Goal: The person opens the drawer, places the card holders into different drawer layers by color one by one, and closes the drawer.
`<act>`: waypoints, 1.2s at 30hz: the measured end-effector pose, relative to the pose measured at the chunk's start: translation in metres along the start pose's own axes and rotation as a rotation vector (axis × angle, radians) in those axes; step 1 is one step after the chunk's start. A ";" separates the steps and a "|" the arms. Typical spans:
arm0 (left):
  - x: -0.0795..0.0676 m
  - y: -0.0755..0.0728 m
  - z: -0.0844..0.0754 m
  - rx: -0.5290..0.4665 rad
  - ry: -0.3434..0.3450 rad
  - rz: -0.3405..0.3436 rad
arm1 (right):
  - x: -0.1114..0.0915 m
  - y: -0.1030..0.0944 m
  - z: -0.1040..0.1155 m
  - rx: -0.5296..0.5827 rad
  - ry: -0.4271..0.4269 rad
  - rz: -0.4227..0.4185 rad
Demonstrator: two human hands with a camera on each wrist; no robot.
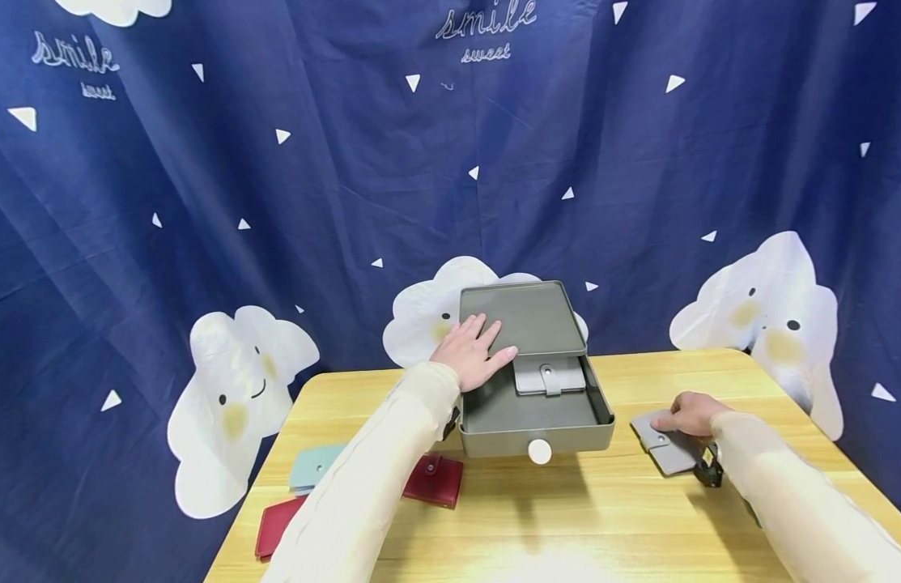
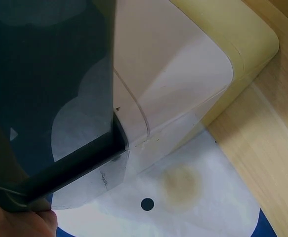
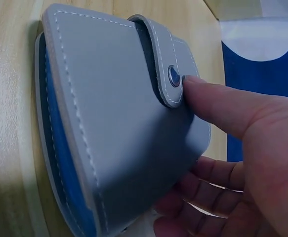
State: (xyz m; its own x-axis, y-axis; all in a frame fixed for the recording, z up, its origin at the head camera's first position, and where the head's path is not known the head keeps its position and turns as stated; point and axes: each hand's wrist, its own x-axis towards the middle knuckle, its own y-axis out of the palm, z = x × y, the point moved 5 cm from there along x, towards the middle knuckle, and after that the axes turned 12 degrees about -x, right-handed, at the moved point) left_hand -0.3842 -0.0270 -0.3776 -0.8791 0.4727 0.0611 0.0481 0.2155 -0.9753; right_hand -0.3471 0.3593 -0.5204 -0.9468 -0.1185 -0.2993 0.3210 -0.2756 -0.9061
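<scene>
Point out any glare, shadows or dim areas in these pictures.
Head view: strong glare on the table at the bottom edge, plus a shadow below the grey drawer; right wrist view: a dark shadow across the lower part of the grey wallet, near the right hand; left wrist view: dim, darkest toward the left, with the left hand cut off.
</scene>
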 end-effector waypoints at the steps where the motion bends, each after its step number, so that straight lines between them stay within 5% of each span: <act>1: 0.000 0.000 0.000 0.001 0.000 0.001 | 0.000 0.000 0.000 0.002 0.001 0.002; 12: 0.001 -0.001 0.000 0.004 0.003 -0.004 | -0.004 0.000 0.006 0.123 0.024 0.009; 21: 0.000 0.000 0.001 -0.002 0.011 -0.009 | -0.015 -0.017 0.018 0.033 -0.026 -0.034; 36: -0.002 0.000 0.001 -0.011 0.017 -0.005 | -0.033 -0.028 0.028 0.115 -0.073 0.004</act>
State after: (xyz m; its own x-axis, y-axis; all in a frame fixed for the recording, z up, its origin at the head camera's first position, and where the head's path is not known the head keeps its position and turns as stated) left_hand -0.3830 -0.0289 -0.3779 -0.8709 0.4864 0.0697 0.0490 0.2271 -0.9726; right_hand -0.3237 0.3439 -0.4764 -0.9425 -0.1877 -0.2764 0.3293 -0.3816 -0.8637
